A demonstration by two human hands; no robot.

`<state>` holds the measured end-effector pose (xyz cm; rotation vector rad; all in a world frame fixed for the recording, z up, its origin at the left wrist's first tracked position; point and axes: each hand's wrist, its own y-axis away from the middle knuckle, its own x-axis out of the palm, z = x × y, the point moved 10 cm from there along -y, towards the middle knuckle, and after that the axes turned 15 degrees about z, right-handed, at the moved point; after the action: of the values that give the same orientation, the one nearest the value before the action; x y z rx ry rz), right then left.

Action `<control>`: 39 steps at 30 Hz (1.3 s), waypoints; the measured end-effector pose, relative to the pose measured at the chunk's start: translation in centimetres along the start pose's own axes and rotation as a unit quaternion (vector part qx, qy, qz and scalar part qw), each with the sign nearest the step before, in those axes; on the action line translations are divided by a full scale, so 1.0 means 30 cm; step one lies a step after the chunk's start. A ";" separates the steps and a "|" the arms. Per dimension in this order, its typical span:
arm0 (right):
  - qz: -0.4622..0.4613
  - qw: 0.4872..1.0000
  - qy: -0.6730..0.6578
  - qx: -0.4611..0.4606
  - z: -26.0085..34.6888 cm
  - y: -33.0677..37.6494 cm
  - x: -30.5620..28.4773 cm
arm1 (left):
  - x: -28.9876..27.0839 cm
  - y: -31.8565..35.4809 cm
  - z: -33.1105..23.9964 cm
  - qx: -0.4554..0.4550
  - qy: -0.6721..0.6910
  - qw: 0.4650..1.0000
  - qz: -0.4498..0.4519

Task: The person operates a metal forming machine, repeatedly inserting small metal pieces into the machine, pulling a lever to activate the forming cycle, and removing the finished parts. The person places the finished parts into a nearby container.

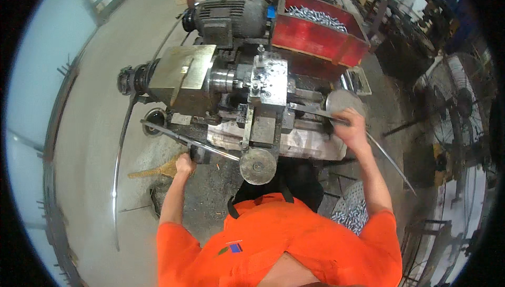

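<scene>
My left hand (185, 164) is clenched on the lever (181, 138) at near left of the lathe (247, 92). My right hand (351, 126) grasps the rod (386, 155) by the handwheel (343, 102). Risk: both hands sit close to the machine; a slip on the thin rod could pull fingers in.

a metalworking shop — plainly industrial. in the middle, a worn lathe-like machine (236, 97) with a grey electric motor (226, 16) on its far side. behind it, a red bin (315, 39) heaped with small metal parts. bare concrete floor (94, 129) on the left, a big pedestal fan (463, 108) on the right — more benches and clutter far back.
</scene>
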<state>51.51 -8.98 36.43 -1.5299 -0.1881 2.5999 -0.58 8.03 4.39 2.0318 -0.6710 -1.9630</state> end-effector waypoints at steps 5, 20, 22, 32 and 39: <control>-0.036 0.978 0.065 0.192 -0.489 0.394 -0.113 | -0.112 -0.076 -0.047 0.049 -0.229 0.970 0.061; 0.102 0.815 0.190 0.538 -0.783 1.222 0.060 | -0.473 0.123 0.118 0.017 0.662 0.735 -0.146; 0.098 0.838 0.056 0.534 -0.694 1.265 0.201 | -0.386 0.003 0.190 0.000 0.627 0.749 -0.215; -0.066 0.817 -0.326 0.471 -0.321 1.154 0.393 | -0.400 0.010 0.100 0.028 0.666 0.703 -0.250; -0.089 0.871 -0.267 0.403 -0.366 1.190 0.429 | -0.417 0.027 0.097 0.008 0.639 0.725 -0.257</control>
<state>53.50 -41.50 14.11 -0.4765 0.6083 2.3772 -3.49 13.73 15.55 3.0139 0.2510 -0.2167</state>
